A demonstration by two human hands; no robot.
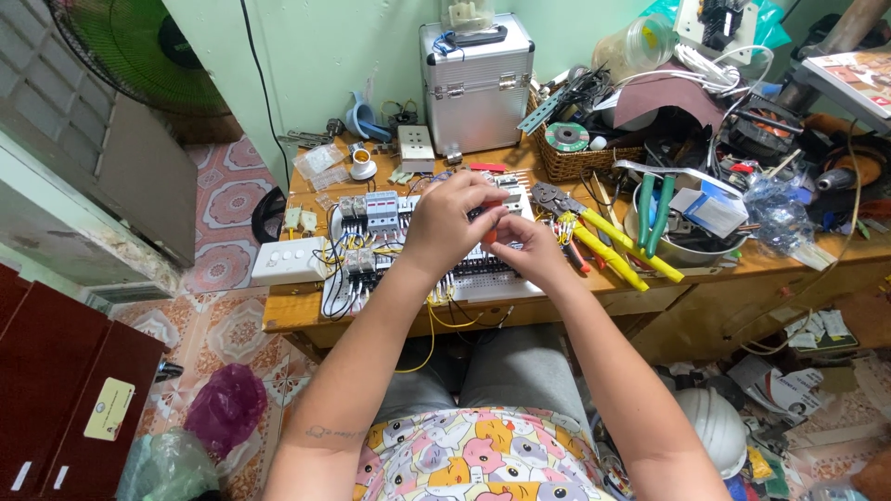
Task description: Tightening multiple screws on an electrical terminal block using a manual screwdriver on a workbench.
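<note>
My left hand (450, 218) and my right hand (527, 246) meet over a white perforated electrical panel (492, 283) that lies on a wooden table (297, 311). Both hands pinch a small object with a red part between them; what it is stays hidden by the fingers. Grey circuit breakers (371, 213) with white, yellow and blue wires sit on the panel's left side, just left of my left hand.
Yellow-handled crimping pliers (608, 241) lie right of my right hand. A metal bowl with green-handled pliers (654, 209), a silver case (475, 83), a wicker basket (566, 162), a white switch plate (288, 262) and cluttered tools fill the table. A white helmet (715, 427) lies on the floor.
</note>
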